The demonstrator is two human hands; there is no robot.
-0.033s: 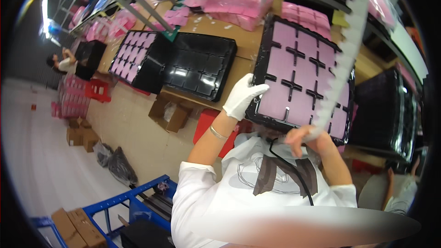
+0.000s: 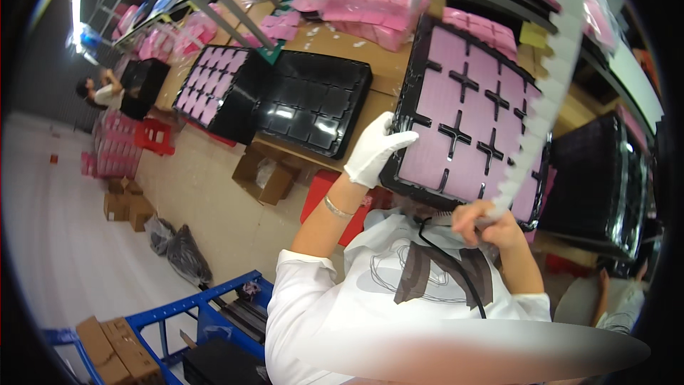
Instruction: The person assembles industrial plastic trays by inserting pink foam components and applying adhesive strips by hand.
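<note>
A black tray point(image 2: 397, 164) with cross-shaped slots lies in front of me, its compartments covered by pink foam pads point(image 2: 432, 88). My left hand point(image 2: 373, 153), in a white glove, is closed on the tray's left edge, with the thumb over the rim. My right hand point(image 2: 491, 224) is bare and stands at the tray's near edge, its fingers curled round the lower end of a long white strip point(image 2: 547, 100) with a scalloped edge. That strip rises slantwise across the tray's right part and hides some of the pads.
Left of the tray sit an upturned black tray point(image 2: 313, 103) and a stack of trays with pink pads point(image 2: 210, 85). Bagged pink foam point(image 2: 370, 0) lies behind. To the right rises a black tray stack point(image 2: 588, 178). A blue cart point(image 2: 178, 306) stands lower left; another person point(image 2: 107, 93) is far left.
My right hand has shifted slightly right and down with the strip, its fingers now more tightly curled. The whole view has turned a little. My left hand keeps its place on the tray.
</note>
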